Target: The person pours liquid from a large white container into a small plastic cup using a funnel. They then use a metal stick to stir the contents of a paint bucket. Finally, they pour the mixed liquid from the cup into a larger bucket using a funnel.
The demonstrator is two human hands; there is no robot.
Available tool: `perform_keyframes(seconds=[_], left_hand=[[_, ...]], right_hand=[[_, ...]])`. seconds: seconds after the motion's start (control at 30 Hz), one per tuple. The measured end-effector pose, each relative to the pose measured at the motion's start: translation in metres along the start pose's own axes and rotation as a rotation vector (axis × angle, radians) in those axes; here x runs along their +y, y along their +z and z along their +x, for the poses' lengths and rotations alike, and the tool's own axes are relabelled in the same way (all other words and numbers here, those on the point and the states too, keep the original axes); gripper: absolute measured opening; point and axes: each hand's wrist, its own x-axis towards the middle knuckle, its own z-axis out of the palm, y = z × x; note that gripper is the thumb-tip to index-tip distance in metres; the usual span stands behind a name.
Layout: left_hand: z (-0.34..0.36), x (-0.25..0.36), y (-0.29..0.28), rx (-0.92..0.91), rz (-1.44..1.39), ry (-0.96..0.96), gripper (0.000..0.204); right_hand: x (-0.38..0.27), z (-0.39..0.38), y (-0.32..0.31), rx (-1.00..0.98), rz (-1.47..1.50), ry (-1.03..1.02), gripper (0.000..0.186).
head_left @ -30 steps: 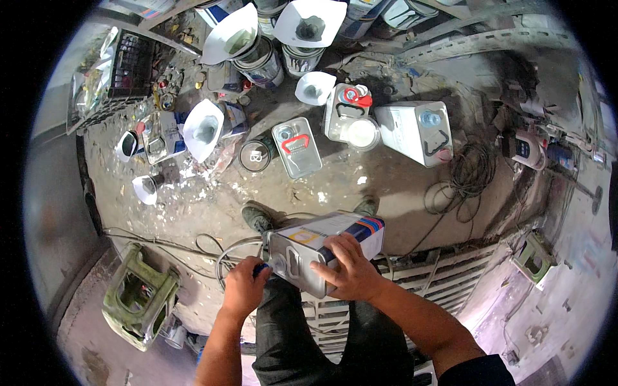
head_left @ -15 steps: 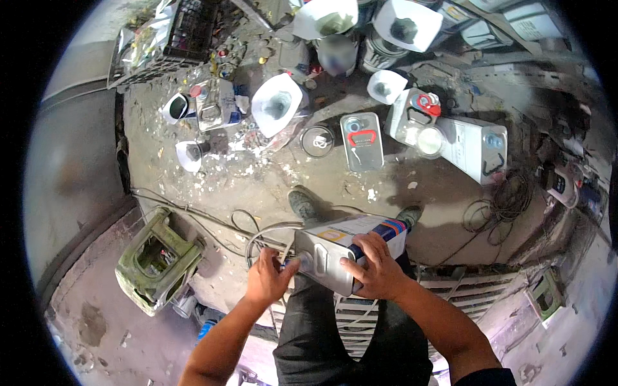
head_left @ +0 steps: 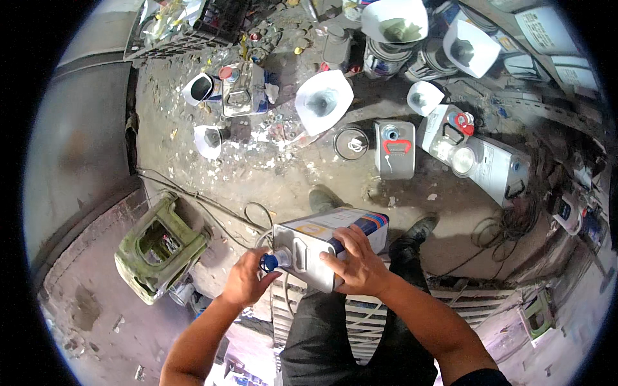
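Observation:
A rectangular metal can [head_left: 313,273] lies tilted on its side above my thighs, its handle and spout end facing left. Its side carries a white, blue and orange label. My right hand [head_left: 362,265] grips the can's near right edge, fingers over the label and thumb on the handle end. At the spout, a blue cap [head_left: 269,262] sits between the thumb and fingers of my left hand [head_left: 243,280]. A pale translucent neck shows between cap and can; whether the cap still touches it, I cannot tell.
Ahead stand a can with a red handle [head_left: 403,164], a round lid [head_left: 351,143], a white-lined container [head_left: 327,114] and more cans. A green plastic shell [head_left: 138,273] lies at left, beside cables [head_left: 187,201]. Below me is a slatted grate [head_left: 373,315].
The can has shifted slightly left and turned a little. My left hand has moved left and down, and the blue cap now shows plainly. The head view has swung left.

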Motion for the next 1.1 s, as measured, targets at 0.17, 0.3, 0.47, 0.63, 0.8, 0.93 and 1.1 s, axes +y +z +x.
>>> perform_keyframes(seconds=[0.17, 0.3, 0.47, 0.63, 0.8, 0.93, 1.1], left_hand=[[-0.006, -0.015, -0.022, -0.005, -0.196, -0.371, 0.042], [0.001, -0.037, -0.046, -0.056, -0.143, -0.107, 0.037], [-0.001, -0.046, -0.058, -0.054, -0.287, -0.306, 0.034], [-0.001, -0.051, -0.068, -0.077, -0.514, -0.472, 0.024], [0.010, -0.058, -0.079, -0.145, -0.147, -0.068, 0.020], [0.017, -0.061, -0.079, -0.172, 0.165, 0.372, 0.021], [0.010, -0.077, -0.077, -0.241, 0.290, 0.365, 0.032]], right_hand=[[-0.004, 0.028, 0.020, -0.020, 0.022, -0.012, 0.089], [-0.003, 0.044, 0.025, 0.000, 0.055, -0.017, 0.084], [-0.006, 0.056, 0.032, 0.023, 0.094, 0.002, 0.089], [-0.004, 0.070, 0.035, 0.019, 0.044, -0.022, 0.087], [-0.004, 0.078, 0.038, 0.018, 0.036, -0.046, 0.086], [-0.003, 0.076, 0.041, -0.015, 0.092, -0.006, 0.088], [0.000, 0.069, 0.044, -0.030, 0.108, 0.005, 0.092]])
